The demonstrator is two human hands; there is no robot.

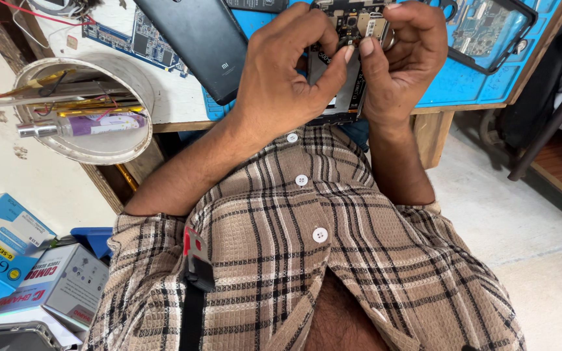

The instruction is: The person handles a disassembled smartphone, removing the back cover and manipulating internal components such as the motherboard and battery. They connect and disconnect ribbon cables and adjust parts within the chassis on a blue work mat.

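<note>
We look down over a brown checked shirt [307, 260] at two bare hands working at the edge of a wooden bench [434, 130] covered by a blue work mat [469, 88]. Between the hands lies an opened phone [352, 26], its back removed so that boards and connectors show; it rests on the mat at the near edge, directly before the person. The left hand [281, 84] has its fingers curled, the thumb tip pressed against the phone's inner frame. The right hand [401, 58] is likewise curled, thumb and forefinger pinched close together over the upper part of the phone; whether a small part sits in that pinch we cannot tell. Just left of the left hand lies a dark grey phone back cover [200, 42], tilted. A second opened device [489, 26] lies at the mat's right. At far left, a round white tub [108, 146] holds tools and a purple tube. Cardboard boxes [27, 273] sit lower left.
</note>
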